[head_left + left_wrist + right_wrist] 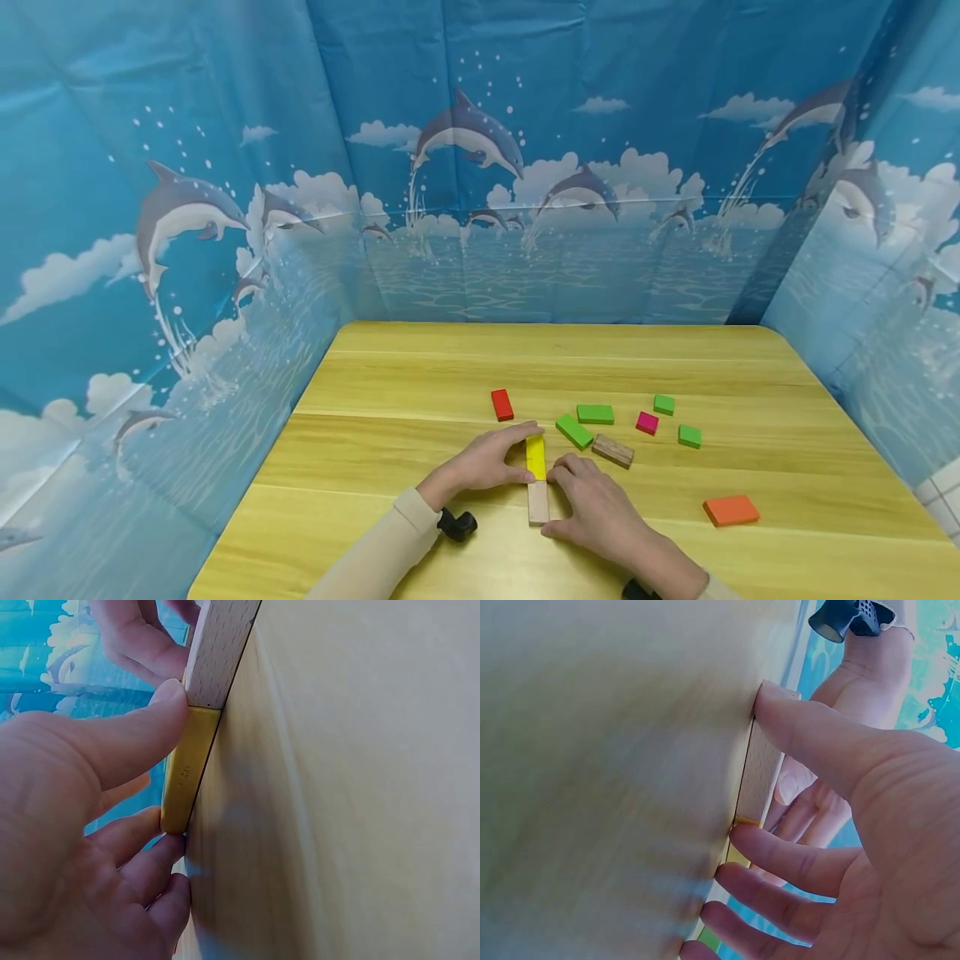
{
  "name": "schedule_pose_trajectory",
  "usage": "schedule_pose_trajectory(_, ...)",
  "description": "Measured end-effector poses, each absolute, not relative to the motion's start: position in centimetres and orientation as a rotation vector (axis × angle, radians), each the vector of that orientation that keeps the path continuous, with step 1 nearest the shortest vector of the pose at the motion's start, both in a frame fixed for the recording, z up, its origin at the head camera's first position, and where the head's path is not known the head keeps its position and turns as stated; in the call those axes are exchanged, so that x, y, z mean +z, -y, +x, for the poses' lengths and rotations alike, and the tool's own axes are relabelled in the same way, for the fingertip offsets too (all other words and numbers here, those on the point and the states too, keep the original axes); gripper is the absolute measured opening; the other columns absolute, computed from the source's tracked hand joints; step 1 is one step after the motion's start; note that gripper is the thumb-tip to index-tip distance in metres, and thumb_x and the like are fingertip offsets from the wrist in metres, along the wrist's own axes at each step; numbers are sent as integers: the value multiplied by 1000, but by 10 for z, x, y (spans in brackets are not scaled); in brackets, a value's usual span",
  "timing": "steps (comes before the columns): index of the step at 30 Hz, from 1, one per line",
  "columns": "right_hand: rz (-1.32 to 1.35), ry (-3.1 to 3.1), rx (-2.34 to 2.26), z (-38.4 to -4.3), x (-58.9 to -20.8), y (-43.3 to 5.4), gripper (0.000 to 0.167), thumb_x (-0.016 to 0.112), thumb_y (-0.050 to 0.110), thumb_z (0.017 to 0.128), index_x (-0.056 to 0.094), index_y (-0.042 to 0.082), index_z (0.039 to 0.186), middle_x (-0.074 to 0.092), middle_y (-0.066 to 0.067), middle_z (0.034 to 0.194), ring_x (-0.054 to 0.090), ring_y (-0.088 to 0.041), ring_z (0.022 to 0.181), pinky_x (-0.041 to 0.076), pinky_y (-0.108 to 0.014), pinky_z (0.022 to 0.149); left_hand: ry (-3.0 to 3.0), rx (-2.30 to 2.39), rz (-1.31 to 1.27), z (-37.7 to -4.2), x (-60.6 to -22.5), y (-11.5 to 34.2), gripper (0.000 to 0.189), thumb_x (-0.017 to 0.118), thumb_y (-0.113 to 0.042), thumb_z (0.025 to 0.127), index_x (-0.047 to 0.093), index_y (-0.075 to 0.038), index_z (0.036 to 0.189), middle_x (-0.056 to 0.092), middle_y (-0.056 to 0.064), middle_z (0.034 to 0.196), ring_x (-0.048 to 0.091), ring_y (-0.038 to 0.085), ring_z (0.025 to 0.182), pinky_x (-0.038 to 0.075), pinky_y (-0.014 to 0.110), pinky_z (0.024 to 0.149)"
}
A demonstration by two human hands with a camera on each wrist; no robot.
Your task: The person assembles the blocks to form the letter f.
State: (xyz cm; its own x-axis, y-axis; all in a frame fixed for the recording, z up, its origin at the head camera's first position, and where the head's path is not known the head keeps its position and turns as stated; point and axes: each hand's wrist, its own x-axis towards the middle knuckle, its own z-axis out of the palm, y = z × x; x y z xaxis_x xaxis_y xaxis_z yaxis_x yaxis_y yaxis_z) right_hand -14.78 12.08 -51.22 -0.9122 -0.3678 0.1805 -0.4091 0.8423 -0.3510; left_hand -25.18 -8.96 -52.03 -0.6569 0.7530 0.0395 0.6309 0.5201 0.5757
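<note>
A yellow block (536,458) and a pale wooden block (538,504) lie flat on the table, end to end in one line. My left hand (491,460) holds the yellow block lengthwise, fingers at its far end and thumb by the joint, as the left wrist view shows. From the right side, my right hand (596,504) holds the pale wooden block. Its thumb is at the near end and its index fingertip at the joint in the right wrist view; the other fingers rest along the tabletop.
Beyond the hands lie a red block (502,405), two long green blocks (595,414), a brown wooden block (612,451), a magenta block (647,422) and two small green blocks (663,404). An orange block (731,510) sits at the right. Dolphin-print curtains (525,250) surround the table (420,375).
</note>
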Motion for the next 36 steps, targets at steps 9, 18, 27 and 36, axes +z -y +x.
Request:
schedule_pose_trajectory(9, 615, 2951, 668, -146, -508, -124, 67, 93, 45, 67, 67, 8, 116, 56, 2, 118, 55, -17, 105, 53, -42, 86, -2520, 867, 1154, -249, -521, 92, 74, 71, -40, 94, 37, -24, 158, 28, 0, 164, 30, 19, 148, 32, 46, 116)
schedule_pose_trajectory(18, 438, 2936, 803, -155, -486, -141, 49, 88, 35, 79, 71, 13, 119, 65, 2, 113, 62, -20, 103, 53, -46, 86, -2500, 920, 1055, -236, -517, 98, 83, 70, -53, 91, 32, -24, 159, 21, 6, 166, 27, 26, 149, 30, 55, 115)
schedule_pose_trajectory(27, 287, 2858, 827, -181, -483, -177, 34, 78, 25, 90, 73, 9, 119, 66, -6, 107, 68, -20, 89, 56, -37, 68, -2513, 818, 1120, -216, -510, 99, 87, 65, -55, 94, 28, -14, 161, 13, 10, 168, 18, 27, 152, 26, 47, 118)
schedule_pose_trajectory(36, 237, 2871, 770, -194, -491, -197, 38, 77, 31, 91, 73, 5, 119, 66, -5, 101, 63, -19, 83, 53, -37, 64, -2556, 753, 1155, -215, -517, 97, 89, 66, -58, 91, 31, -11, 159, 13, 4, 168, 17, 24, 152, 23, 44, 119)
